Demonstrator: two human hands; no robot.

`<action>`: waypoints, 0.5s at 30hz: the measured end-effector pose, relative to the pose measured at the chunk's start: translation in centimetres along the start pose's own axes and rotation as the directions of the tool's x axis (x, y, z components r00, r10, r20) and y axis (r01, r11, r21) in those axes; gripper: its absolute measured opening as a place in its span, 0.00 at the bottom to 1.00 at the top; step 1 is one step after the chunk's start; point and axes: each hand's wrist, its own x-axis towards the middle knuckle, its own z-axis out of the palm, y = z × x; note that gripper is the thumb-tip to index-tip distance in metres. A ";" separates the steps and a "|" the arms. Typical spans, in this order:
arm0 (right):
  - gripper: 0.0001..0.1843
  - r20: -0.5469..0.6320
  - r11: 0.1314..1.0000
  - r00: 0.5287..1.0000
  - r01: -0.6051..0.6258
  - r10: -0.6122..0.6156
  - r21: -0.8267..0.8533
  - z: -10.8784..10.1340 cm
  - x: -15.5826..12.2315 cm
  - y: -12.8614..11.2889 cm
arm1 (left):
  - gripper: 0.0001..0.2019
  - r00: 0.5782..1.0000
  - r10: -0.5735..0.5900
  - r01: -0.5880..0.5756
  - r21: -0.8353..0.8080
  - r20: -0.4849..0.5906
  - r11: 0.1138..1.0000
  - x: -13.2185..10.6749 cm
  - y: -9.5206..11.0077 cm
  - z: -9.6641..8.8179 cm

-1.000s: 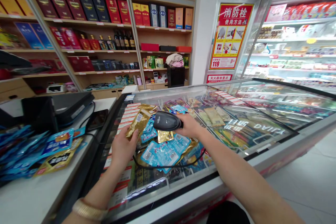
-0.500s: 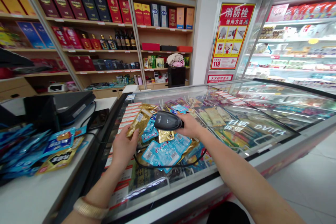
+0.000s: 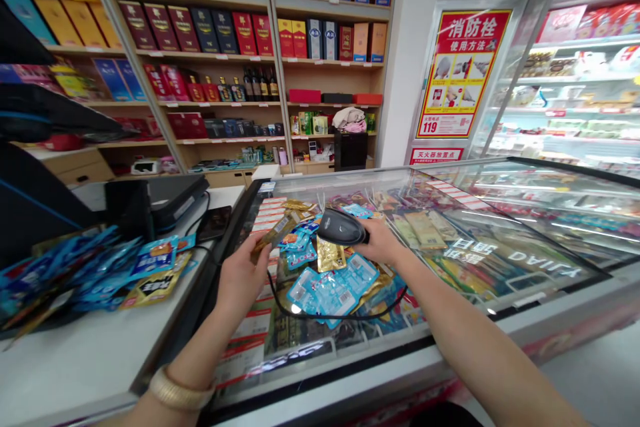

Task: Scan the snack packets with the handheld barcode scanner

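Observation:
My left hand pinches a gold snack packet by its lower edge and holds it tilted, just left of the scanner. My right hand grips a black barcode scanner whose head points left toward that packet. A black cable loops from the scanner down across the glass. Under both hands lies a heap of blue and gold packets on the glass lid of a chest freezer.
A white counter on the left carries another pile of blue and gold packets, a black register unit and a dark phone. Shelves of boxed goods line the back wall. An open chiller stands at right.
The view has shifted, so everything sits further right in frame. My left hand has turned the gold packet edge-on and brought it closer to the scanner. The right hand still holds the scanner.

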 end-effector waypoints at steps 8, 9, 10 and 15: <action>0.12 -0.050 1.000 0.999 0.008 -0.008 0.002 -0.1 -0.2 0.2 | 0.13 0.964 0.102 -0.009 0.351 -0.247 0.936 -3.0 -4.3 -11.5; 0.12 -0.053 1.000 0.999 0.010 -0.010 0.003 -0.1 -0.2 0.2 | 0.12 0.961 0.121 -0.021 0.368 -0.249 0.930 -3.8 -5.6 -12.8; 0.11 -0.054 1.000 0.999 0.011 -0.011 0.002 -0.1 -0.2 0.2 | 0.10 0.962 0.130 -0.033 0.370 -0.240 0.928 -4.6 -6.9 -13.9; 0.11 -0.047 1.000 0.999 0.005 -0.007 -0.023 -0.2 -0.3 0.3 | 0.05 0.991 0.067 -0.037 0.245 -0.119 0.969 -7.3 -11.1 -17.8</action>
